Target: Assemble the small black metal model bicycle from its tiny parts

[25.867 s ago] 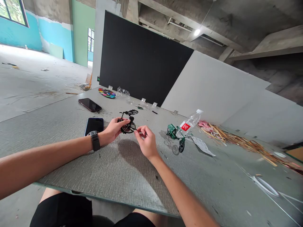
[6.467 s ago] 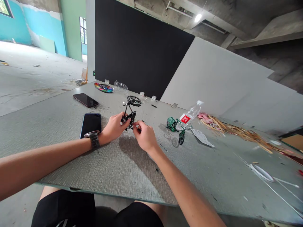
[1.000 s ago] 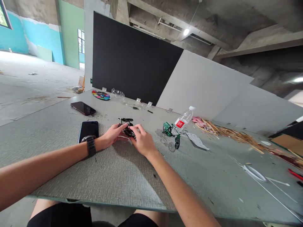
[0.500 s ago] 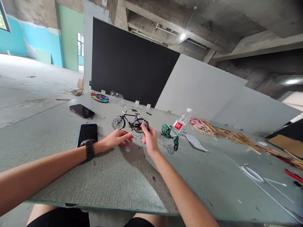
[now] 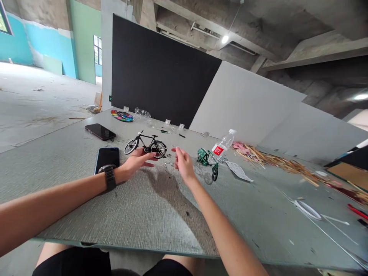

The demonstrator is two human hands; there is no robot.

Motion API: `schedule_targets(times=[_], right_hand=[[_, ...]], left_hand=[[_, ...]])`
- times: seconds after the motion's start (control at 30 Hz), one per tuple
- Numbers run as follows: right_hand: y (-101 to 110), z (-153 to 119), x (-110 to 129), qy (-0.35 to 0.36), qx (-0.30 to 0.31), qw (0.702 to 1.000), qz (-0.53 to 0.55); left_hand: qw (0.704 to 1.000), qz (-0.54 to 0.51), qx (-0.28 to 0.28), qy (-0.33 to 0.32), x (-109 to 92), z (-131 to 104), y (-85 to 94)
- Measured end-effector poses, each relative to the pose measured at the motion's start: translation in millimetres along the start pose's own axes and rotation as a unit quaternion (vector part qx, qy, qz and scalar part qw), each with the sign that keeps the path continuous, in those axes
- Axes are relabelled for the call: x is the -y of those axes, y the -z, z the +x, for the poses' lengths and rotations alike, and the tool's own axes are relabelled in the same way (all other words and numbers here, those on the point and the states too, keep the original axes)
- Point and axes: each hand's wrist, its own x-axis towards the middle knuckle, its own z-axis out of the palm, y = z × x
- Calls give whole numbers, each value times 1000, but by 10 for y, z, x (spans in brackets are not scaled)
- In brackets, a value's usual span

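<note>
A black model bicycle with thin spoked wheels is tilted above the table. My left hand is closed on its lower part, thumb near the rear wheel. My right hand is off to the right, apart from the bicycle, its index finger and thumb loosely out and the other fingers curled; nothing shows in it. Small clear bits lie on the table between the hands. Right of them stands a green model bicycle, with a loose-looking wheel ring beside it that is hard to make out.
Two phones, one dark and one blue-edged, lie at left. Behind are a paint palette and crumpled clear plastic. A water bottle, a paper sheet, wood strips and a white ring are at right.
The black bicycle has shifted left and tilted, passing from my right hand into my left. My right hand has let go of its rear wheel and drawn slightly right.
</note>
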Motion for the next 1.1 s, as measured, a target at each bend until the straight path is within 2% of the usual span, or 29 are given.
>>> schedule_targets(times=[0.1,0.2,0.33,0.4,0.53,0.73,0.87,0.97,1.1], right_hand=[[51,2,48,58,15,998,-27],[43,-68,165,125,51,983,-123],[25,-143,248,131,178,957,-190],[29,-140,226,134,207,946,-212],[72,-95,154,143,224,925,-271],[151,-93,166,159,277,877,-359],[137,-130,166,160,248,856,-424],[101,-146,167,175,229,851,-439],[41,-180,211,192,241,859,-408]], left_hand=[[999,-4,-52,4,30,30,12],[995,-5,-95,24,34,34,-3],[992,-2,-126,30,25,30,-21],[992,0,-125,31,37,34,-11],[992,7,-123,34,71,43,17],[991,16,-126,32,38,40,-15],[991,19,-125,33,16,32,-30],[992,18,-122,30,26,33,-21],[992,18,-120,24,72,49,12]])
